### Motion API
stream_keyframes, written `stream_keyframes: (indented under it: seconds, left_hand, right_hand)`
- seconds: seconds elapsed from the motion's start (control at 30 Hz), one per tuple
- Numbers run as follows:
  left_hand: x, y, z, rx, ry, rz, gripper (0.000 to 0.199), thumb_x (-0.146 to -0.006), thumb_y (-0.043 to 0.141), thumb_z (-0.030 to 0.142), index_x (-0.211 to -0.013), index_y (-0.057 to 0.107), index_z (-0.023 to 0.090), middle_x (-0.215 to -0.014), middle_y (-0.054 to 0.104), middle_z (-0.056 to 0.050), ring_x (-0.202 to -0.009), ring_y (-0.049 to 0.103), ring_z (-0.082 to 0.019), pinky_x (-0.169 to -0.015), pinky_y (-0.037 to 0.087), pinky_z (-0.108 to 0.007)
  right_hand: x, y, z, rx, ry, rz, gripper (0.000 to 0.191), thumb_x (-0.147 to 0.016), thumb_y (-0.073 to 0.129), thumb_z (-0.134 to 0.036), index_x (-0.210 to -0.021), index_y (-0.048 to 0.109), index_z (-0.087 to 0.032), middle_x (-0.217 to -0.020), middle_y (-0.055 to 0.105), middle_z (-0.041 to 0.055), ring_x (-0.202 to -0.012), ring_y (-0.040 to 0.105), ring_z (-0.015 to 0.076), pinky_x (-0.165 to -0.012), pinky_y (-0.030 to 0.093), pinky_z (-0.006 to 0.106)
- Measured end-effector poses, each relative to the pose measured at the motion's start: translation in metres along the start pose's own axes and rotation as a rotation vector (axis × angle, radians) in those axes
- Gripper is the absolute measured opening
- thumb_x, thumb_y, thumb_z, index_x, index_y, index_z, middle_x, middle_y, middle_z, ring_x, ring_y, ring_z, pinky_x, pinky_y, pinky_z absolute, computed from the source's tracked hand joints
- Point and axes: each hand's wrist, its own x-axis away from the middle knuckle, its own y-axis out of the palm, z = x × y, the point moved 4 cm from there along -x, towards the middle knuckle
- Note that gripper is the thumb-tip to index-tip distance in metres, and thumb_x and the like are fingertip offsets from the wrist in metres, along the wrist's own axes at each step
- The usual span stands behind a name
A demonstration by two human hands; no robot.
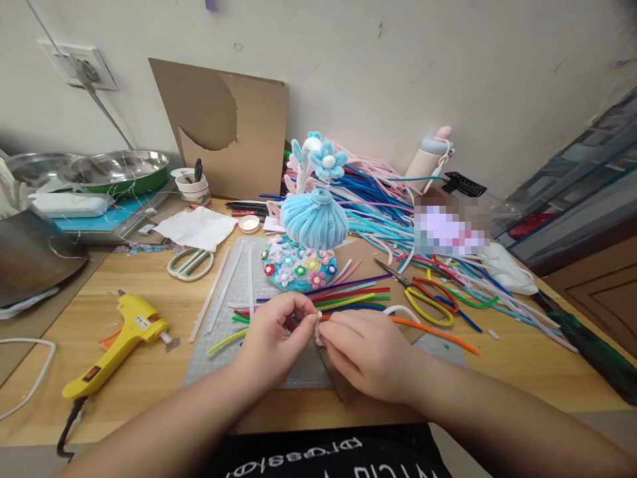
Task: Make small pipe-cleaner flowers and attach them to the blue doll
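Note:
My left hand [276, 335] and my right hand [371, 348] meet above the grey cutting mat [219, 362], fingertips pinched together. Between them shows a small, pale pipe cleaner piece [318, 330], bent or curled; my fingers cover most of it. Loose pipe cleaners in several colours lie under and behind my hands, including an orange pipe cleaner [438, 333]. Just beyond stands a light blue pipe cleaner ornament [316, 219] with a pleated dome, blue flowers on top and a round base [293, 282] covered in small coloured flowers.
A yellow glue gun [119, 342] lies at left. Scissors with yellow and orange handles [430, 302] rest at right, pale-handled scissors [192, 264] at left. Pipe cleaner bundles [378, 199] cover the back right. Cardboard [259, 133] leans on the wall near a paper cup [193, 189].

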Motion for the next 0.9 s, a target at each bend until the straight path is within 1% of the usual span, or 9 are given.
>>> stream_keyframes:
  seconds: [0.13, 0.2, 0.27, 0.4, 0.47, 0.6, 0.73, 0.8, 0.9]
  left_hand:
    - [0.001, 0.002, 0.005, -0.092, 0.073, -0.061, 0.007, -0.08, 0.054, 0.019, -0.075, 0.058, 0.018, -0.07, 0.062, -0.001, -0.062, 0.055, -0.012, -0.056, 0.041, -0.021]
    - [0.001, 0.005, 0.008, -0.052, 0.085, -0.115, 0.008, -0.081, 0.053, 0.019, -0.075, 0.058, 0.018, -0.069, 0.063, -0.001, -0.061, 0.055, -0.012, -0.057, 0.042, -0.021]
    - [0.002, 0.006, 0.008, 0.041, 0.054, -0.135, 0.009, -0.082, 0.053, 0.021, -0.076, 0.057, 0.017, -0.069, 0.063, -0.001, -0.061, 0.056, -0.011, -0.057, 0.043, -0.021]
    - [0.003, 0.004, 0.002, 0.145, -0.047, -0.061, 0.01, -0.082, 0.056, 0.026, -0.079, 0.055, 0.017, -0.066, 0.061, 0.0, -0.055, 0.053, -0.01, -0.052, 0.041, -0.02]
    - [0.002, 0.002, 0.0, 0.122, -0.061, -0.026, 0.011, -0.082, 0.056, 0.027, -0.079, 0.056, 0.017, -0.065, 0.06, 0.0, -0.054, 0.051, -0.009, -0.051, 0.04, -0.02]
    - [0.001, 0.002, 0.004, -0.068, 0.059, -0.019, 0.006, -0.081, 0.054, 0.02, -0.077, 0.058, 0.018, -0.069, 0.06, -0.001, -0.059, 0.053, -0.011, -0.055, 0.041, -0.021]
    - [0.003, 0.006, 0.01, -0.105, 0.162, -0.129, 0.008, -0.08, 0.053, 0.017, -0.075, 0.059, 0.018, -0.069, 0.062, -0.001, -0.06, 0.054, -0.011, -0.057, 0.042, -0.022]
    - [0.004, 0.006, 0.011, -0.012, 0.116, -0.152, 0.009, -0.082, 0.053, 0.019, -0.074, 0.059, 0.017, -0.069, 0.063, -0.002, -0.061, 0.055, -0.011, -0.056, 0.043, -0.021]
    - [0.004, 0.006, 0.01, 0.17, 0.015, -0.163, 0.009, -0.083, 0.055, 0.022, -0.075, 0.058, 0.017, -0.07, 0.064, -0.002, -0.06, 0.057, -0.011, -0.055, 0.044, -0.02]
  right_hand:
    - [0.002, -0.004, 0.005, -0.219, 0.115, 0.12, 0.016, -0.09, 0.042, -0.015, -0.086, 0.058, -0.017, -0.073, 0.062, 0.0032, -0.065, 0.055, 0.0134, -0.06, 0.041, 0.024]
    - [0.004, -0.004, 0.013, -0.268, 0.207, 0.189, 0.014, -0.091, 0.044, -0.018, -0.089, 0.059, -0.018, -0.076, 0.064, 0.0026, -0.067, 0.058, 0.0127, -0.062, 0.043, 0.023]
    - [0.004, -0.002, 0.017, -0.247, 0.245, 0.182, 0.015, -0.091, 0.045, -0.018, -0.089, 0.06, -0.019, -0.076, 0.065, 0.002, -0.067, 0.058, 0.0125, -0.063, 0.043, 0.023]
    - [0.002, 0.0, 0.011, -0.003, 0.131, 0.037, 0.02, -0.089, 0.044, -0.016, -0.075, 0.059, -0.018, -0.065, 0.059, 0.0017, -0.059, 0.054, 0.0141, -0.054, 0.036, 0.026]
    - [0.001, -0.003, 0.004, 0.1, 0.041, 0.018, 0.022, -0.088, 0.043, -0.016, -0.071, 0.058, -0.017, -0.062, 0.057, 0.0025, -0.058, 0.052, 0.0152, -0.053, 0.034, 0.028]
    - [0.003, -0.008, -0.005, 0.08, -0.073, 0.071, 0.02, -0.088, 0.041, -0.014, -0.08, 0.059, -0.015, -0.067, 0.061, 0.0043, -0.062, 0.054, 0.0158, -0.056, 0.038, 0.028]
    - [0.005, -0.01, 0.007, -0.166, 0.119, 0.179, 0.015, -0.09, 0.044, -0.016, -0.084, 0.058, -0.018, -0.072, 0.064, 0.002, -0.063, 0.057, 0.0126, -0.059, 0.041, 0.024]
    - [0.005, -0.008, 0.013, -0.278, 0.209, 0.184, 0.016, -0.091, 0.045, -0.017, -0.083, 0.059, -0.019, -0.073, 0.065, 0.0011, -0.064, 0.058, 0.0115, -0.06, 0.042, 0.023]
    - [0.003, -0.006, 0.015, -0.306, 0.233, 0.13, 0.019, -0.09, 0.044, -0.016, -0.078, 0.059, -0.019, -0.07, 0.063, 0.001, -0.062, 0.055, 0.0114, -0.059, 0.04, 0.023]
